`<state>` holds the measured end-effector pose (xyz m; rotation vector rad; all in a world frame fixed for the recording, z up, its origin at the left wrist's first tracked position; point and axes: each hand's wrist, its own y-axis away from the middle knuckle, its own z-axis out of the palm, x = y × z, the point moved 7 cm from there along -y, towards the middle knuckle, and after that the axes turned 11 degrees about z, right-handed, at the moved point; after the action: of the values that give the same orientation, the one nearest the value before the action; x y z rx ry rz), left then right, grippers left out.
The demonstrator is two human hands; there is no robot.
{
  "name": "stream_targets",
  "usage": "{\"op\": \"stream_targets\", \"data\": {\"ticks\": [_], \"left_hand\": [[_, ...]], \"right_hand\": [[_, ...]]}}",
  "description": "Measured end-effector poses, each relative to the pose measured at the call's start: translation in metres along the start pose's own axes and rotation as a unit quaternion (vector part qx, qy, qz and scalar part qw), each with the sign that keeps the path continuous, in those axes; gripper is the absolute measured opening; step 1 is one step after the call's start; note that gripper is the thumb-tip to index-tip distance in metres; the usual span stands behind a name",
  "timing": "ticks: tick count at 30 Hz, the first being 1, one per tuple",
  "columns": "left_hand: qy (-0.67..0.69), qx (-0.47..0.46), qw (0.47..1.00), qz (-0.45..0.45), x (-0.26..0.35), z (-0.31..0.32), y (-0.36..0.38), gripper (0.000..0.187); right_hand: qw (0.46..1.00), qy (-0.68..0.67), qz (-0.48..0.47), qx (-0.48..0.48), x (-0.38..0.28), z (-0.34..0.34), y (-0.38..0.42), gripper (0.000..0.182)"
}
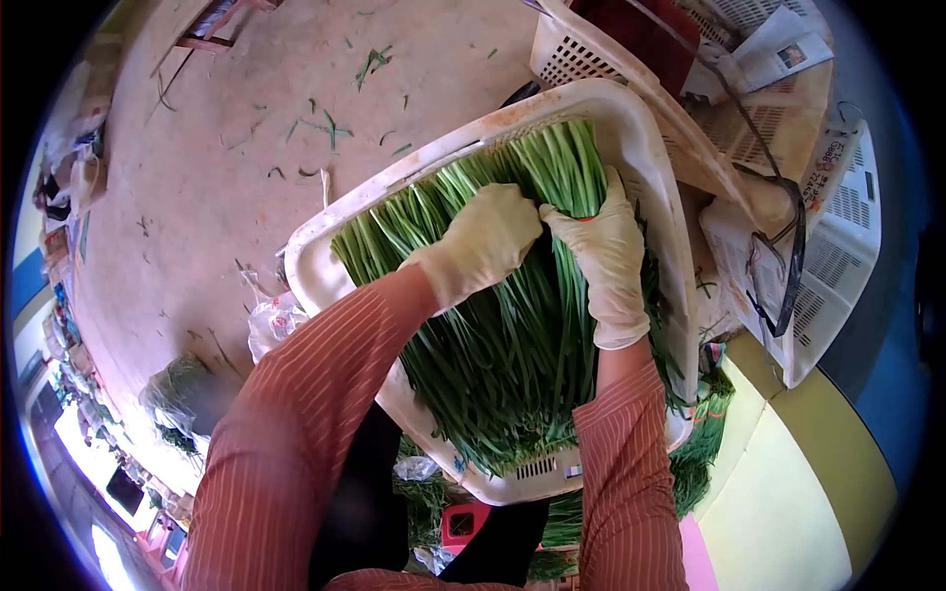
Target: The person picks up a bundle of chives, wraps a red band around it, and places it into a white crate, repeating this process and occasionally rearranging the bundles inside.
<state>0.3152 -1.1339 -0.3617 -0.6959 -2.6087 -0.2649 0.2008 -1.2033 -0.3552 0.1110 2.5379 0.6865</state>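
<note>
Striped reddish sleeves [286, 433] fill the lower middle of the frame, running up from the bottom edge to two gloved hands at the centre. Both hands rest on a thick layer of long green chives [503, 345] lying flat in a white plastic crate [315, 271], which slants from the upper centre down to the lower centre of the picture.

Just left of centre, the left hand [483, 241] is curled, fingers bent down into the green stalks and gripping a bunch of them. Just right of centre, the right hand [606, 256] touches it; its fingers are closed around the same gathered bunch near the pale-tipped end, where a small spot of orange shows at the fingertips. What that spot is cannot be told.

Other white crates [838, 246] are stacked in the upper right, with a printed paper [783, 49] on top of them. More green bundles [705, 443] lie below the crate at the lower right. Loose green scraps [325, 123] are scattered over the pinkish floor [197, 197] in the upper left, and a clear plastic bag [271, 325] lies just beside the crate's left edge.
</note>
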Motion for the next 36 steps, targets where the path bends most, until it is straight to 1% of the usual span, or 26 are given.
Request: {"op": "stream_targets", "data": {"ticks": [1, 3, 4, 5, 6, 7, 8, 9, 10, 11, 12, 13, 15, 16, 17, 19, 20, 21, 23, 25, 28, 30, 31, 33, 34, 36], "left_hand": [[-0.003, 0.001, 1.0, 0.0, -0.005, 0.007, -0.009, 0.015], [-0.03, -0.178, 0.983, 0.024, -0.013, 0.043, -0.02, 0.015], [-0.035, -0.179, 0.983, 0.014, -0.023, 0.056, -0.023, 0.022], [-0.037, -0.181, 0.983, 0.017, -0.032, 0.068, -0.024, 0.022], [0.02, -0.102, 0.995, -0.009, -0.043, 0.074, -0.024, 0.026], [0.077, -0.02, 0.996, -0.035, -0.055, 0.079, -0.024, 0.032], [0.114, -0.073, 0.988, -0.07, -0.059, 0.089, -0.03, 0.038], [0.115, -0.073, 0.988, -0.07, -0.057, 0.09, -0.032, 0.038], [0.074, -0.186, 0.975, -0.091, -0.058, 0.103, -0.028, 0.034], [0.03, -0.296, 0.948, -0.111, -0.052, 0.091, -0.022, 0.031], [0.0, -0.281, 0.955, -0.09, -0.04, 0.067, -0.019, 0.024], [0.0, -0.281, 0.956, -0.09, -0.03, 0.054, -0.014, 0.024], [-0.075, -0.296, 0.952, -0.017, -0.008, 0.033, -0.006, 0.027], [-0.081, -0.266, 0.96, -0.025, -0.002, 0.019, -0.001, 0.027], [-0.081, -0.266, 0.96, -0.03, -0.005, 0.023, 0.005, 0.027], [-0.089, -0.14, 0.986, -0.036, -0.01, 0.025, 0.008, 0.027], [-0.096, -0.099, 0.99, -0.038, -0.009, 0.021, 0.009, 0.028], [-0.096, -0.096, 0.99, -0.039, -0.01, 0.022, 0.008, 0.028], [-0.056, -0.071, 0.992, -0.091, -0.014, 0.019, 0.008, 0.028], [-0.052, -0.069, 0.993, -0.079, -0.011, 0.011, 0.012, 0.028], [-0.023, -0.057, 0.996, -0.067, -0.011, -0.001, 0.019, 0.027], [0.02, 0.023, 0.999, -0.025, -0.007, -0.016, 0.025, 0.02], [0.022, 0.024, 0.999, -0.027, -0.008, -0.014, 0.03, 0.02], [0.03, 0.165, 0.986, 0.023, -0.003, -0.023, 0.044, 0.016], [0.084, 0.205, 0.975, 0.031, -0.003, -0.023, 0.052, 0.022], [0.069, 0.209, 0.975, 0.026, 0.003, -0.031, 0.057, 0.024]], "right_hand": [[1.0, -0.014, 0.009, -0.025, -0.002, 0.003, -0.002, 0.091], [0.999, -0.01, 0.024, -0.02, 0.002, 0.011, -0.004, 0.093], [1.0, -0.017, 0.011, -0.009, 0.009, 0.017, -0.007, 0.095], [1.0, -0.025, 0.001, 0.001, 0.014, 0.02, -0.008, 0.096], [1.0, 0.014, 0.022, 0.002, 0.004, 0.014, -0.001, 0.098], [1.0, 0.013, 0.024, 0.001, 0.005, 0.018, -0.001, 0.098], [1.0, 0.021, 0.013, 0.009, 0.004, 0.019, 0.0, 0.099], [0.999, 0.03, 0.001, 0.018, 0.003, 0.02, 0.0, 0.099], [1.0, 0.0, 0.0, 0.006, 0.004, 0.022, 0.0, 0.099], [1.0, 0.0, -0.001, 0.007, 0.005, 0.022, -0.001, 0.099], [1.0, -0.009, -0.01, 0.01, 0.004, 0.02, 0.001, 0.099], [1.0, -0.018, -0.019, 0.012, 0.004, 0.019, 0.003, 0.098], [0.999, -0.034, -0.03, 0.008, 0.003, 0.018, 0.01, 0.097], [0.998, -0.05, -0.04, 0.004, 0.0, 0.02, 0.013, 0.097], [0.998, -0.05, -0.044, 0.002, 0.0, 0.026, 0.012, 0.097], [0.992, -0.118, -0.051, -0.009, 0.005, 0.037, 0.012, 0.095], [0.995, -0.096, -0.018, -0.022, 0.0, 0.035, 0.011, 0.095], [0.995, -0.094, -0.021, -0.021, 0.004, 0.04, 0.005, 0.095], [0.993, -0.108, -0.026, -0.038, 0.016, 0.055, -0.005, 0.095], [0.993, -0.11, -0.019, -0.034, 0.022, 0.059, -0.006, 0.095], [0.987, -0.146, -0.037, -0.054, 0.02, 0.064, -0.008, 0.094], [0.994, -0.098, -0.019, -0.04, 0.013, 0.059, -0.002, 0.092], [0.994, -0.096, -0.02, -0.041, 0.009, 0.057, 0.002, 0.092], [1.0, -0.018, 0.002, -0.019, -0.004, 0.049, 0.011, 0.091], [1.0, -0.026, -0.004, -0.01, 0.002, 0.055, 0.01, 0.092], [1.0, -0.023, -0.004, -0.019, 0.003, 0.059, 0.008, 0.093]]}}
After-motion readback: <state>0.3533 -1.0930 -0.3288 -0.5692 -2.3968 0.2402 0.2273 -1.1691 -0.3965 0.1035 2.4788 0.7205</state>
